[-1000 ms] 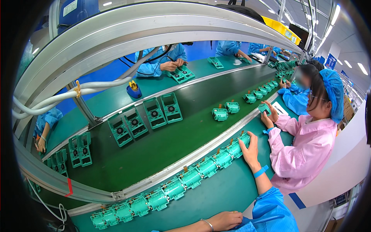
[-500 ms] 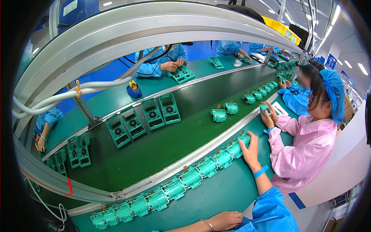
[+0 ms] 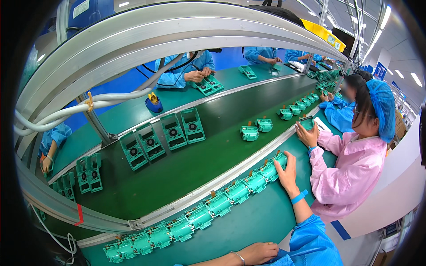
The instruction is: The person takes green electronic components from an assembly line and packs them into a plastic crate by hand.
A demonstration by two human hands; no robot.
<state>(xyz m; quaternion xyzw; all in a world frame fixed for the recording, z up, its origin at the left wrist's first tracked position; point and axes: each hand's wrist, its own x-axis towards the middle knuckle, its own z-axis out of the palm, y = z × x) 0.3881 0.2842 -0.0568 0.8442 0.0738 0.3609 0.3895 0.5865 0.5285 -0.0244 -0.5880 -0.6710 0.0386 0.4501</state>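
Observation:
A long row of green plastic housings (image 3: 203, 216) runs side by side along the near bench, from lower left up to my right hand. My right hand (image 3: 288, 170), with a blue wrist strap, is closed round the end housing (image 3: 279, 159), thumb on the near side and fingers at its far end. My left hand (image 3: 259, 253), below a silver bracelet, lies loosely curled at the lower edge beside my blue right sleeve (image 3: 313, 241). Its fingertips are hidden, and nothing shows in it.
The green conveyor belt (image 3: 213, 146) carries flat frames with round black parts (image 3: 151, 142) and more housings (image 3: 264, 125). A metal rail (image 3: 248, 170) separates it from my bench. A co-worker in pink (image 3: 346, 164) holds a green housing (image 3: 306, 123) at right. A metal beam and white cables cross overhead.
Parts on the belt have shifted slightly left. The co-worker in pink has turned the housing, so its open side shows. Across the belt a person's hands moved left. My hands stay put.

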